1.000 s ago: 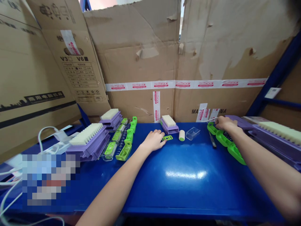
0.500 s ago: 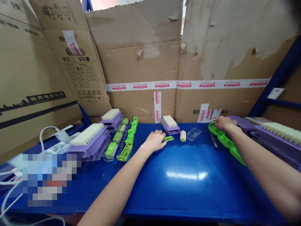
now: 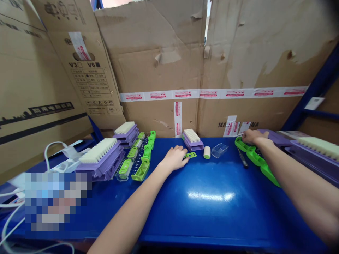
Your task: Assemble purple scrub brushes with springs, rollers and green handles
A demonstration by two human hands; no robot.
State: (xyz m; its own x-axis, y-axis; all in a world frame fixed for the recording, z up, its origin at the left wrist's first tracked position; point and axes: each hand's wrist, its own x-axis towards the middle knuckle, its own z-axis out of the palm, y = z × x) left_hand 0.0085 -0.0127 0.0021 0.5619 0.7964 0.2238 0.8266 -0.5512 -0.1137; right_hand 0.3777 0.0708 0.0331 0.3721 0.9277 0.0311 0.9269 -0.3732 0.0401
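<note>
My left hand (image 3: 174,158) rests on the blue table, thumb and forefinger closed about one end of a flat green slotted piece (image 3: 190,155). Just right of that piece stand a small cream cylinder with a green end (image 3: 207,152) and a clear open plastic box (image 3: 219,150). A purple holder topped with a cream bristle-like block (image 3: 192,139) lies behind them. At the far right, my right hand (image 3: 254,137) reaches over a row of green curved shells (image 3: 255,156). Its fingers are bent down at the row's far end, and whatever they grip is hidden. A dark-handled screwdriver (image 3: 244,159) lies beside the shells.
Purple parts with cream blocks (image 3: 99,151) stand at the left, beside clear boxes with green lids (image 3: 125,169) and a row of green shells (image 3: 141,170). More purple parts (image 3: 315,158) fill the right side. White cables (image 3: 57,144) lie left; cardboard (image 3: 161,70) walls the back.
The view has shifted very slightly. My left hand stays by the green slotted piece, and my right hand remains at the far end of the green shells.
</note>
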